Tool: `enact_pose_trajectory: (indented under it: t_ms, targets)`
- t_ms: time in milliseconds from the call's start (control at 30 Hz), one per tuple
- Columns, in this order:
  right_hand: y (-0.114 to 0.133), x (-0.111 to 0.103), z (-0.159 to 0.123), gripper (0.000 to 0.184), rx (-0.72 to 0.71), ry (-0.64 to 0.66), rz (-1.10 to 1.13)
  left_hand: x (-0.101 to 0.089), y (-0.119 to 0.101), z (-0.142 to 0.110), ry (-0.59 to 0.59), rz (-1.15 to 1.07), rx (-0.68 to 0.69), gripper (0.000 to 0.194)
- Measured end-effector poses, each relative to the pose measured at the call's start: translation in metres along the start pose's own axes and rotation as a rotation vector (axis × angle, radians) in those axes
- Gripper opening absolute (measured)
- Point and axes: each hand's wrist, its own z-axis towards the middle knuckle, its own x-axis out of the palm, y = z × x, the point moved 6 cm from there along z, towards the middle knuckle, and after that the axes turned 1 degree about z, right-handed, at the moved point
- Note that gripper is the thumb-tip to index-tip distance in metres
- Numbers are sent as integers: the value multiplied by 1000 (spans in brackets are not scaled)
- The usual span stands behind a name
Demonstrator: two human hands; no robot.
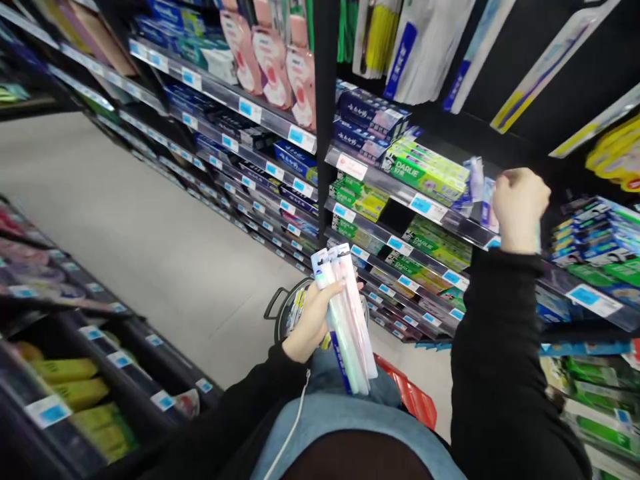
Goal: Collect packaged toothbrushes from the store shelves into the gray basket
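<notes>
My left hand [311, 320] is closed around a few long toothbrush packs [345, 320], white and pink with blue card tops, held upright over my lap. My right hand [519, 208] is raised to the shelf at the right, fingers curled on a small blurred pack [479, 190] with blue and white print, just above the shelf edge. Green toothpaste boxes [430, 172] lie stacked to the left of that hand. Both arms wear black sleeves.
Dark shelving [280, 120] with blue price tags runs along the right side of a grey aisle floor [150, 233]. A round black basket [287, 310] and a red basket [413, 400] sit on the floor below my hands. Another low shelf [75, 360] stands at left.
</notes>
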Motion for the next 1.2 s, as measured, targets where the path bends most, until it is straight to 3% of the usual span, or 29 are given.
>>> enact_pose_trajectory:
  t_ms: [67,100,167,233,267,333,400,500,567,667,733,833,900,1100,1200]
  targets:
    - [21,-8,-63,27,-207,-57,296,-1,-1,1,-17,-13,14,56]
    - [32,-1,-98,22,-267,59,465,-1,-2,2,-16,-24,24,56]
    - [55,35,-174,19,-315,547,590,0,-2,4,-8,-50,46,56]
    - [71,61,-238,15,-307,826,662,1,-1,5,-3,-65,65,57]
    - [75,71,-260,15,-272,898,709,2,-1,6,1,-69,71,57]
    - [77,81,-286,20,-182,896,811,3,2,7,20,-72,64,55]
    - [72,80,-291,26,-99,780,846,2,4,9,5,-55,44,50]
    - [51,65,-273,29,-32,561,753,0,2,15,-37,-10,32,42]
    - [25,48,-239,29,20,397,695,1,-2,19,-35,10,31,36]
    - [-30,14,-155,28,104,90,600,2,-6,22,-49,44,16,32]
    - [-61,-2,-90,27,154,-35,393,2,-6,21,-55,57,7,31]
    - [-84,3,-6,32,270,53,85,2,-5,18,-45,63,-16,31]
    - [-82,17,27,36,325,148,-18,2,-4,15,-43,68,-30,33]
    - [-63,55,55,28,431,283,-71,0,-9,10,-50,58,-18,31]
    - [-54,46,54,29,374,284,-160,-2,-10,8,-77,30,-4,29]
